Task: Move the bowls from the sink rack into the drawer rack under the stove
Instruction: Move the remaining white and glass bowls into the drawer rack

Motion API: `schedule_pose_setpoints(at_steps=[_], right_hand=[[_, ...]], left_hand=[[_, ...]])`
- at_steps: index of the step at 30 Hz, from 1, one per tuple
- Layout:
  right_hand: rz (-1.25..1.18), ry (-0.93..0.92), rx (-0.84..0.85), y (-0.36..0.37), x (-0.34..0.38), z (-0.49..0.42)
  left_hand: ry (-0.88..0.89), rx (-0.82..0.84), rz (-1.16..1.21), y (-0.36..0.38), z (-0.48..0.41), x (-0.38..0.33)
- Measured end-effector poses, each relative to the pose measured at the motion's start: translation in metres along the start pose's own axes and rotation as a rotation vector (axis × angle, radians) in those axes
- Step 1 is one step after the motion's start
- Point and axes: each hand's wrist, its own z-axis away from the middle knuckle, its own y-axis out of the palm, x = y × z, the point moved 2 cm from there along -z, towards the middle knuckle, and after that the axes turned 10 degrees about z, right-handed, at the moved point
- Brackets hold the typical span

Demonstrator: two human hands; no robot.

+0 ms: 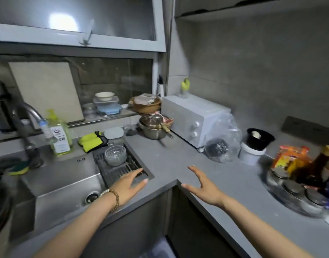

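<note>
Glass bowls [115,155] stacked (two or three, hard to count) at the far end of the sink rack [122,170], which spans the right side of the sink [63,183], against the desk [178,161] edge. Left hand [130,185] over the rack's near end, fingers [135,173] straight, released, empty, short of the bowls; contact with the rack unclear. Right hand [202,185] above the desk's inner front corner, fingers [196,172] spread, released, empty. Yellow cloth [93,139] just behind the rack. White oven [193,118] near the desk's back corner.
</note>
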Motion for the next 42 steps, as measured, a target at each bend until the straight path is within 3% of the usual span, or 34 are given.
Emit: schedule_pose_setpoints(at_steps=[10,14,24,32,42], right_hand=[[-0.132,-0.102,0.211,0.044,0.05,-0.192],[-0.207,-0.096,0.293,0.076,0.065,-0.255],[-0.341,0.14,0.378,0.163,0.089,-0.381],[-0.48,0.335,0.408,0.224,0.078,-0.452],[-0.401,0.193,0.434,0.266,0.069,-0.503]], left_hand=[[-0.295,-0.207,0.174,-0.073,-0.069,0.074],[-0.324,-0.291,0.314,-0.091,-0.1,0.097],[-0.422,-0.21,0.504,-0.127,-0.211,0.207],[-0.714,-0.236,0.753,-0.108,-0.285,0.279],[-0.779,-0.396,0.998,-0.076,-0.339,0.309]])
